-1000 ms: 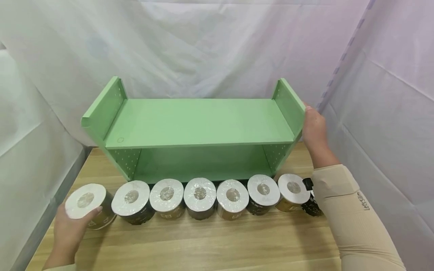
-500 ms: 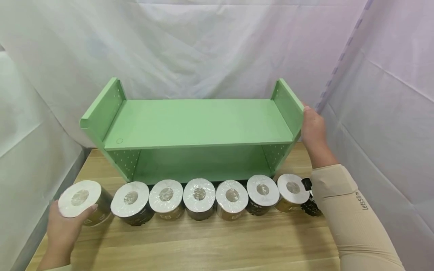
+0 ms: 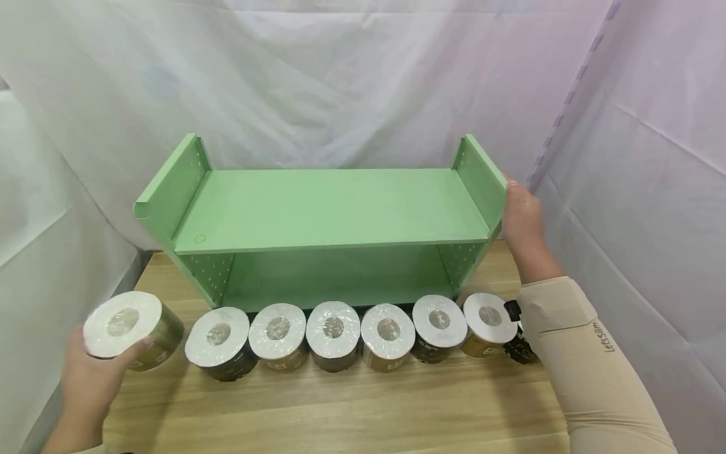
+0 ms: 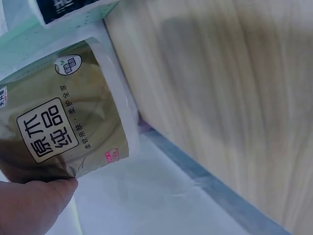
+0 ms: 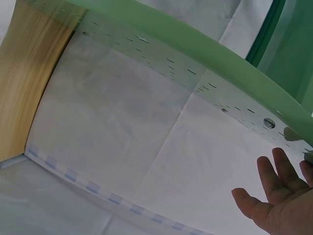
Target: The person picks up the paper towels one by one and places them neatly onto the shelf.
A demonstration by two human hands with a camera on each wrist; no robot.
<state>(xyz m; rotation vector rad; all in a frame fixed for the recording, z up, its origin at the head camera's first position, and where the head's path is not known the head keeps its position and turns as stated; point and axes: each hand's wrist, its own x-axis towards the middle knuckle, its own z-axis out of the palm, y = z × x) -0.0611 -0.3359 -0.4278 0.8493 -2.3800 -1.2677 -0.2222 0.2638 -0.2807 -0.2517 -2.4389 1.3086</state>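
Note:
My left hand [image 3: 93, 378] grips a toilet roll [image 3: 155, 340] in gold-brown plastic wrap at the table's left side, thumb on its near side. In the left wrist view, dark print shows on the wrapper of this toilet roll [image 4: 54, 122]. My right hand [image 3: 523, 217] rests at the upper right side panel of a green shelf [image 3: 334, 208]. In the right wrist view, the fingers of the right hand [image 5: 281, 196] are spread and mostly straight beside the perforated panel [image 5: 190, 81]. The thumb is hidden there.
Several wrapped toilet rolls [image 3: 278, 337] stand in a row along the shelf's front, some dark, some brown. A dark-wrapped one [image 3: 518, 347] at the right end is partly hidden by the sleeve. The wooden table [image 3: 340, 410] is bounded by white cloth [image 3: 340, 82] behind and at both sides.
My left hand has carried its toilet roll leftward and slightly up in the head view, away from the row. My right hand stays at the shelf's side panel.

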